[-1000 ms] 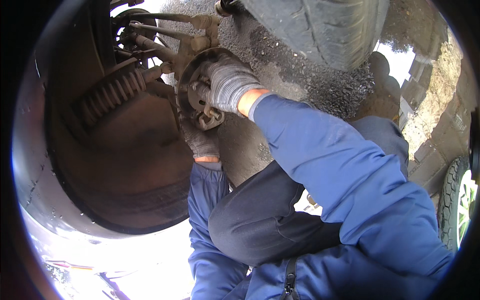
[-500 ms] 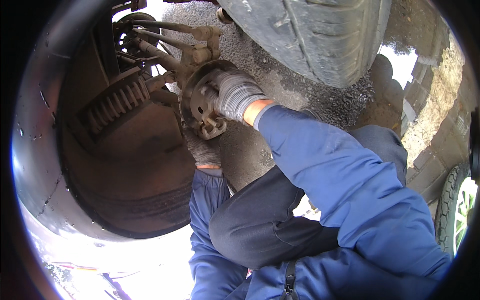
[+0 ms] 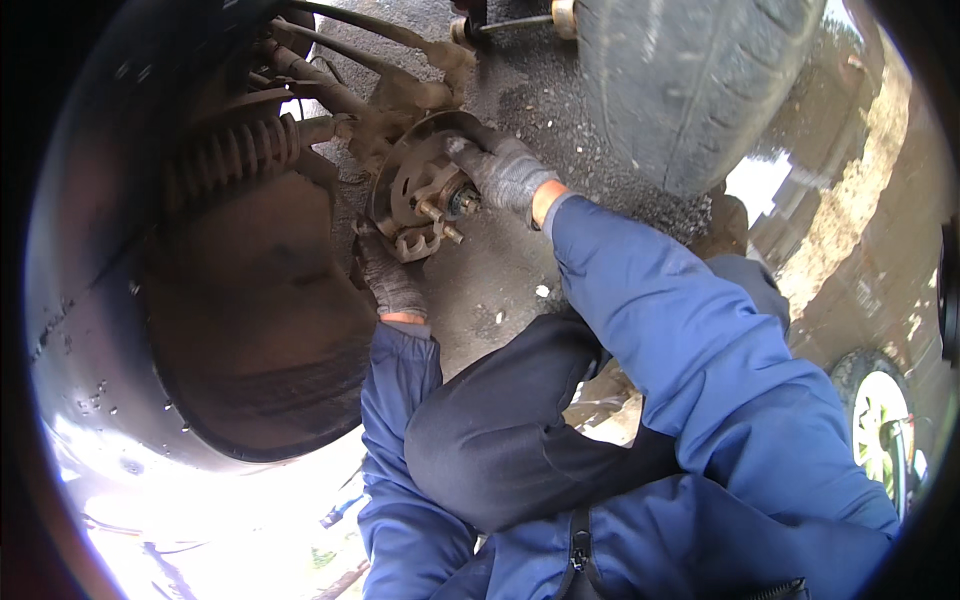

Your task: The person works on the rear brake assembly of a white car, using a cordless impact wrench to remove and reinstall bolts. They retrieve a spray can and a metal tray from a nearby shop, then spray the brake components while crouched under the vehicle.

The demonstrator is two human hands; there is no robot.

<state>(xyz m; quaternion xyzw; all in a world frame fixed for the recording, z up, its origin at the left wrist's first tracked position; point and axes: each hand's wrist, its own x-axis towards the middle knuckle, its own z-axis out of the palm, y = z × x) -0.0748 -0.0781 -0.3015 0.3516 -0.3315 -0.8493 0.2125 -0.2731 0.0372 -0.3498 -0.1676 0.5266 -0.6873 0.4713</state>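
A rusty brake disc (image 3: pixel 393 190) stands on the end of the axle, its face toward the right. At its middle the hub (image 3: pixel 462 200) shows, with studs (image 3: pixel 431 211) sticking out. My right hand (image 3: pixel 508 176), in a grey knit glove, grips the disc's upper right side, fingers closed over it. Lower down, my left hand (image 3: pixel 392 278), gloved alike, holds the disc's lower left edge; its fingertips are partly hidden behind the metal.
Suspension arms (image 3: pixel 335 90) and a coil spring (image 3: pixel 235 150) lie behind the disc, inside the dark wheel arch (image 3: pixel 260 330). A worn tyre (image 3: pixel 690 80) is at the upper right. Another wheel (image 3: pixel 878 425) stands at far right. My bent knee (image 3: pixel 480 420) is close below.
My right hand has shifted from across the disc's face to its upper right side, uncovering the hub and studs. My left hand stays at the lower edge. The whole view has shifted slightly.
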